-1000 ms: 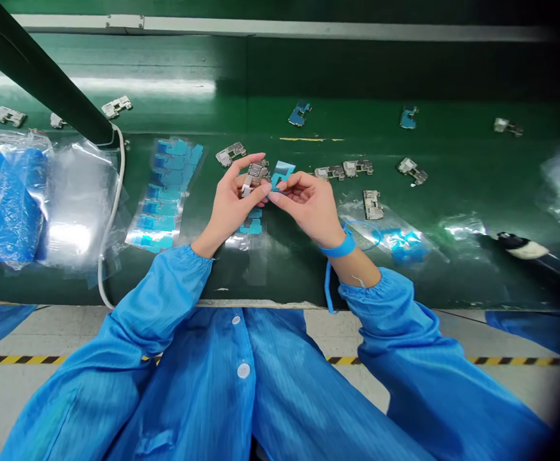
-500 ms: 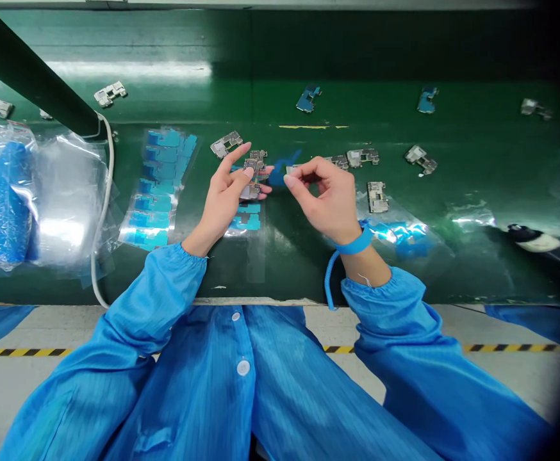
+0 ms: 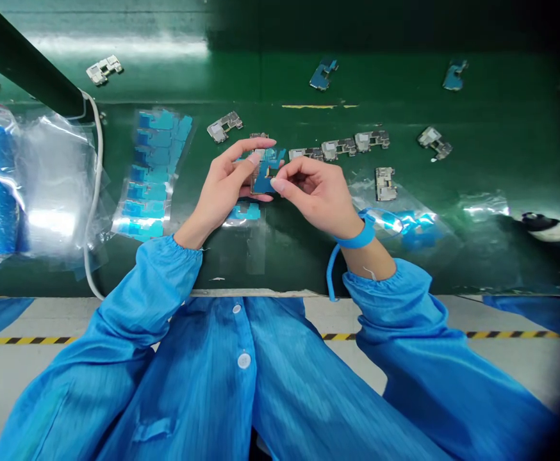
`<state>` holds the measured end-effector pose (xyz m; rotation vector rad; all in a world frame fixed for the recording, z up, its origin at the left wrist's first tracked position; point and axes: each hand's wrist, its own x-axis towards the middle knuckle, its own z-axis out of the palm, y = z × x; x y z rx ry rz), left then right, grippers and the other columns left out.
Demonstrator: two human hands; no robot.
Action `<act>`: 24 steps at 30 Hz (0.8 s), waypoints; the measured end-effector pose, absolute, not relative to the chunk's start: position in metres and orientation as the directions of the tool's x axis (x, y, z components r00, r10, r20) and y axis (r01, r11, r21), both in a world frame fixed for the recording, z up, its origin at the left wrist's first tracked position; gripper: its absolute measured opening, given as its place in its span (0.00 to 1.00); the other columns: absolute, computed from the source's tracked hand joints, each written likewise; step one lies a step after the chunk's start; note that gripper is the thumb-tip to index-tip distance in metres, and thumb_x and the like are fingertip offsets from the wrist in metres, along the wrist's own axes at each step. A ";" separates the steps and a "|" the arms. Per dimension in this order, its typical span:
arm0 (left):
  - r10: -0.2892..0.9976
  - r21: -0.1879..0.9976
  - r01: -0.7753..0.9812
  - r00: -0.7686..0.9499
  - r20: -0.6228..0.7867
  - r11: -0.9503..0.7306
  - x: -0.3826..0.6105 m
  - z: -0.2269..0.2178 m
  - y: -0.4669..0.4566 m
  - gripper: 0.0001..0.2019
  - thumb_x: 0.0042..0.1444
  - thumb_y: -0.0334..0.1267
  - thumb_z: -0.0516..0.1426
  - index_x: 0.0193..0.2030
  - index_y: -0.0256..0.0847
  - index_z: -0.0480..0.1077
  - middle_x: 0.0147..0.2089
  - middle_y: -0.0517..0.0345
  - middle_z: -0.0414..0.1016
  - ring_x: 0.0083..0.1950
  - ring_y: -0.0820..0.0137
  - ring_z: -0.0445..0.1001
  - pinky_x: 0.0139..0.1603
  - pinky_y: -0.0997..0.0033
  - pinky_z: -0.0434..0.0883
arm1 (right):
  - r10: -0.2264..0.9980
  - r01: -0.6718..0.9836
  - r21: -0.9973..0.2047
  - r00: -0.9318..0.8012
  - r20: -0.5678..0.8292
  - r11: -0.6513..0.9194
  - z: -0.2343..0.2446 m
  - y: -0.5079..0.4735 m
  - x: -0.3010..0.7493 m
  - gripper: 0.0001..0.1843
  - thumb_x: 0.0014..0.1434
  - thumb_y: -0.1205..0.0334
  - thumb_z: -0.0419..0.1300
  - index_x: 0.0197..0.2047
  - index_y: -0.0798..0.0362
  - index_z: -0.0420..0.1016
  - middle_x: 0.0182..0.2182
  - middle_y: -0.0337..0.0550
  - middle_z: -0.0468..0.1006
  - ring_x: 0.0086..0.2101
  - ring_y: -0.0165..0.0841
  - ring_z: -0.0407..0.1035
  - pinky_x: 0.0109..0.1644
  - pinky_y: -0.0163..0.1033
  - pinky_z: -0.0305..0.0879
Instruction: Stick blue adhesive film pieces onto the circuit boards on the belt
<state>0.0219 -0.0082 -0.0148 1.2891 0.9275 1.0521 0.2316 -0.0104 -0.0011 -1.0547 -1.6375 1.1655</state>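
My left hand (image 3: pixel 227 179) is closed around the edges of a small circuit board (image 3: pixel 259 136), thumb on top and fingers beneath. Over most of that board lies a piece of blue film (image 3: pixel 263 182) cut to a similar outline. My right hand (image 3: pixel 311 192) pinches the film's lower right edge between thumb and forefinger; a blue wrist strap (image 3: pixel 359 237) with a coiled cord circles that wrist. Below my left fingers, a clear sheet with blue film pieces (image 3: pixel 246 211) lies on the bench. Just beyond my right hand, several bare boards (image 3: pixel 338 149) sit in a row.
A longer sheet of blue film pieces (image 3: pixel 148 173) lies to the left, beside a white cable (image 3: pixel 98 179) and plastic bags (image 3: pixel 52 192). Farther back are boards with blue film (image 3: pixel 323 73). A dark post (image 3: pixel 30 57) slants across the upper left. A black-and-white object (image 3: pixel 549 227) lies at right.
My right hand has brought the blue film left onto the board in my left hand; before, it hung beside the board. The boards at the back have shifted in view.
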 end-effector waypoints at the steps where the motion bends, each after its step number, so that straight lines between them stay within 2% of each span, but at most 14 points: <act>1: 0.959 0.994 -0.108 0.283 0.005 0.026 0.023 -0.012 -0.010 0.24 0.77 0.60 0.55 0.69 0.50 0.75 0.52 0.55 0.87 0.47 0.63 0.90 0.44 0.65 0.89 | 0.940 0.165 -0.962 -0.298 0.163 0.219 -0.002 -0.011 0.232 0.27 0.61 0.30 0.75 0.36 0.46 0.82 0.34 0.41 0.84 0.42 0.40 0.80 0.48 0.47 0.78; 5: 0.949 0.980 -0.147 0.304 -0.085 0.135 0.024 0.002 -0.014 0.24 0.77 0.59 0.54 0.67 0.48 0.76 0.58 0.52 0.87 0.49 0.62 0.91 0.45 0.65 0.89 | 0.935 0.173 -0.959 -0.314 0.164 0.226 -0.002 -0.011 0.232 0.28 0.60 0.29 0.76 0.35 0.45 0.81 0.35 0.43 0.84 0.51 0.47 0.82 0.58 0.53 0.80; 9: 0.940 0.981 -0.119 0.324 -0.110 0.156 0.023 0.010 -0.016 0.24 0.76 0.60 0.54 0.66 0.50 0.77 0.60 0.51 0.87 0.49 0.62 0.90 0.46 0.63 0.89 | 0.934 0.182 -0.959 -0.324 0.148 0.215 -0.001 -0.012 0.234 0.27 0.63 0.30 0.75 0.35 0.46 0.81 0.36 0.44 0.84 0.54 0.48 0.83 0.61 0.55 0.81; 13: 0.932 0.972 -0.148 0.341 -0.121 0.181 0.021 0.015 -0.018 0.21 0.76 0.58 0.55 0.64 0.51 0.77 0.59 0.52 0.88 0.48 0.62 0.90 0.47 0.60 0.90 | 0.936 0.180 -0.961 -0.322 0.145 0.211 0.000 -0.014 0.234 0.26 0.63 0.32 0.76 0.36 0.47 0.81 0.36 0.44 0.85 0.54 0.48 0.84 0.60 0.54 0.83; 19: 0.929 0.966 -0.135 0.331 -0.166 0.221 0.023 0.016 -0.019 0.20 0.74 0.60 0.56 0.63 0.53 0.77 0.60 0.55 0.88 0.50 0.60 0.91 0.47 0.60 0.90 | 0.936 0.180 -0.958 -0.314 0.159 0.223 -0.003 -0.012 0.234 0.29 0.61 0.28 0.75 0.35 0.47 0.81 0.34 0.42 0.84 0.52 0.47 0.85 0.62 0.57 0.84; 24: 0.939 0.969 -0.163 0.319 -0.127 0.186 0.025 0.018 -0.020 0.20 0.73 0.59 0.57 0.61 0.52 0.78 0.58 0.55 0.89 0.47 0.58 0.91 0.45 0.58 0.90 | 0.947 0.201 -0.958 -0.288 0.144 0.207 -0.009 -0.009 0.235 0.30 0.58 0.26 0.76 0.35 0.46 0.80 0.33 0.43 0.85 0.51 0.45 0.83 0.63 0.55 0.84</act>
